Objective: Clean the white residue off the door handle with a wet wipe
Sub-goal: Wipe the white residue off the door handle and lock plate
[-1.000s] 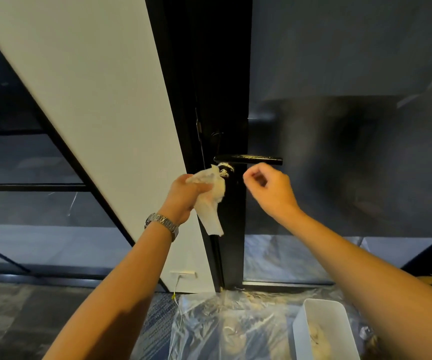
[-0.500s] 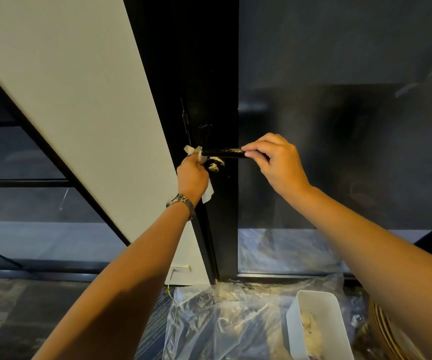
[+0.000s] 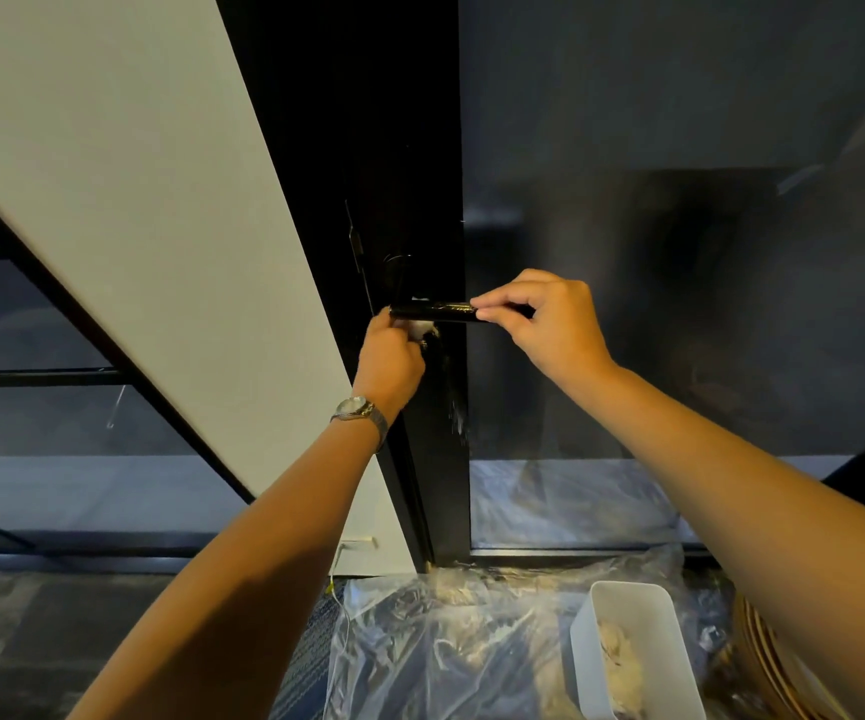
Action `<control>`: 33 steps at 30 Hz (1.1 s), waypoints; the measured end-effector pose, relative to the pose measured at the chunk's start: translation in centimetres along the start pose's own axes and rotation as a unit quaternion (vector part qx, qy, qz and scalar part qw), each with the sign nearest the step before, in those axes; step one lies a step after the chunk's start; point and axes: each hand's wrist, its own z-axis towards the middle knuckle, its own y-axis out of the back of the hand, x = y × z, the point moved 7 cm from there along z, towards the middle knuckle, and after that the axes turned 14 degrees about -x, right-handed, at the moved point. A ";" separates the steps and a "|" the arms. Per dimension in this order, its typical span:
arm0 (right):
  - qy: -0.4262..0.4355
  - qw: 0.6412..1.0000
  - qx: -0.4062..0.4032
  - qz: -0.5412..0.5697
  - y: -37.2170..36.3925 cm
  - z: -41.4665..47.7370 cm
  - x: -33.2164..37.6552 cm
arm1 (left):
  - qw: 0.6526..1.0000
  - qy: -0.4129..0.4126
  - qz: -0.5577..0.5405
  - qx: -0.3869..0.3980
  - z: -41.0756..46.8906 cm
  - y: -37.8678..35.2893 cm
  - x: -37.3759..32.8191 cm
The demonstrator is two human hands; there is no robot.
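The black door handle lies level across the dark door, about halfway up it. The right hand has a narrow grip on the handle's free end, pinching the bar between thumb and forefinger, with the other fingers curled behind. The left hand is just under the handle's inner end, its grip closed round the wet wipe. Only a small white bunch of the wipe shows between the fingers and the bar, touching the underside of the handle. A small white patch also sits just above the bar there; whether it is wipe or residue cannot be told. Pale streaks mark the door edge lower down. A metal watch is on the left wrist. On the floor near the door, a clear plastic sheet carries a white tub holding something pale.
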 end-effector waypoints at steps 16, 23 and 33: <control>0.111 0.979 0.110 -0.131 -1.9 -1.2 0.2 | 0.969 -0.220 0.109 0.031 -0.6 -0.3 0.3; 0.108 0.963 0.105 -0.226 -3.2 -1.4 0.2 | 0.949 -0.272 0.132 0.092 -1.3 -2.3 -1.1; 0.105 0.953 0.105 -0.263 -3.5 -1.2 0.5 | 0.946 -0.267 0.176 0.059 -0.7 -2.1 -1.0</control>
